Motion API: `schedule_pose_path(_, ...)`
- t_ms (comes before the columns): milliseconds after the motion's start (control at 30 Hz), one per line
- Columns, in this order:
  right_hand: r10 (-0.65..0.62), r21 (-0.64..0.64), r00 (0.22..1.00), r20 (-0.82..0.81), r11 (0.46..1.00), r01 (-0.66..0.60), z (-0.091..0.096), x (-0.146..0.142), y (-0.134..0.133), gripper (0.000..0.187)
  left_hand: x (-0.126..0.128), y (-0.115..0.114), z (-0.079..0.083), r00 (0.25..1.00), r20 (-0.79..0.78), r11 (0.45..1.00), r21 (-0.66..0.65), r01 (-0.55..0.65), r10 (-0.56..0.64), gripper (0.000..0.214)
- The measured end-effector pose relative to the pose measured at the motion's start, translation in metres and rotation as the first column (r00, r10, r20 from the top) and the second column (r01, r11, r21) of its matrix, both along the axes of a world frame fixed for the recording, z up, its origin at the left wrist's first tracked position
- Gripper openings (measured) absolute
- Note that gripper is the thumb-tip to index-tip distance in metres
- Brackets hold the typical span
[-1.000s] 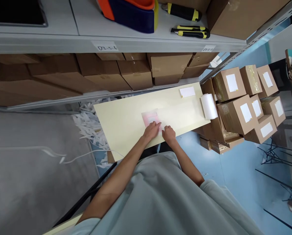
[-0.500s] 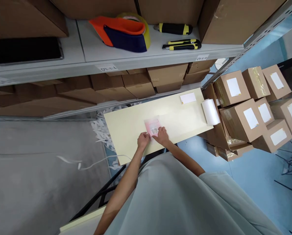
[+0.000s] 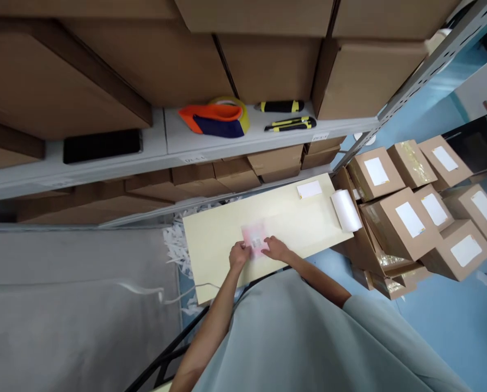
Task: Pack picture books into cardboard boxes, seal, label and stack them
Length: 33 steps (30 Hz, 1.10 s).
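Observation:
A small pink packet (image 3: 255,238) with a printed label lies flat on the pale yellow tabletop (image 3: 219,239). My left hand (image 3: 239,254) rests at the packet's near left corner with its fingers curled onto the edge. My right hand (image 3: 275,247) lies on the packet's right side, fingers stretched flat on it. Both hands press on the packet against the table.
A white label (image 3: 309,189) and a white roll (image 3: 345,210) lie at the table's right end. Labelled cardboard boxes (image 3: 407,218) are stacked to the right. On the grey shelf (image 3: 104,163) above sit a tape dispenser (image 3: 214,118), utility knives (image 3: 290,124) and a black device (image 3: 101,146). Shredded paper (image 3: 175,245) lies left of the table.
The view has tilted upward, showing more shelf and boxes. My left hand slid from on top of the packet to its left edge; my right hand moved onto the packet.

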State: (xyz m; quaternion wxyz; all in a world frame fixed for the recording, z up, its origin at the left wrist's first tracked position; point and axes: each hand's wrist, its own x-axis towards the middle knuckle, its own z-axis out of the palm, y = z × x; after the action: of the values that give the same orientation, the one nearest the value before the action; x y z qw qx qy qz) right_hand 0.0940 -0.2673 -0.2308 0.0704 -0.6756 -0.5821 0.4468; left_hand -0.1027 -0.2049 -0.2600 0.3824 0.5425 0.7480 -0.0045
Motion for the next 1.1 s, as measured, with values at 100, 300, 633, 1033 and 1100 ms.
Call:
schedule_pose_path(100, 0.017, 0.12, 1.0, 0.024, 0.993, -0.02, 0.034, 0.033, 0.026, 0.043, 0.029, 0.027, 0.024, 0.999, 0.037, 0.988, 0.15, -0.023, 0.018, 0.039)
schedule_pose_path(300, -0.184, 0.698, 0.978, 0.101, 0.713, 0.062, 0.159, 0.121, 0.148, 0.04, 0.137, 0.119, 0.103, 0.956, 0.244, 0.853, 0.522, 0.011, -0.162, 0.037)
schedule_pose_path(633, -0.12, 0.579, 0.868, 0.481, 0.787, -0.212, 0.275, 0.21, 0.255, 0.066, 0.21, 0.185, 0.243, 0.857, 0.242, 0.548, 0.834, 0.055, -0.454, 0.031)
schedule_pose_path(1033, -0.164, 0.691, 0.933, 0.319, 0.714, -0.111, 0.154, 0.186, 0.159, 0.052, 0.09, 0.109, 0.079, 0.971, 0.131, 0.849, 0.518, 0.106, -0.201, 0.035)
schedule_pose_path(1100, -0.158, 0.646, 0.952, 0.262, 0.762, -0.051, 0.121, 0.166, 0.122, 0.05, 0.069, 0.082, 0.046, 0.975, 0.102, 0.874, 0.469, 0.128, -0.198, 0.039)
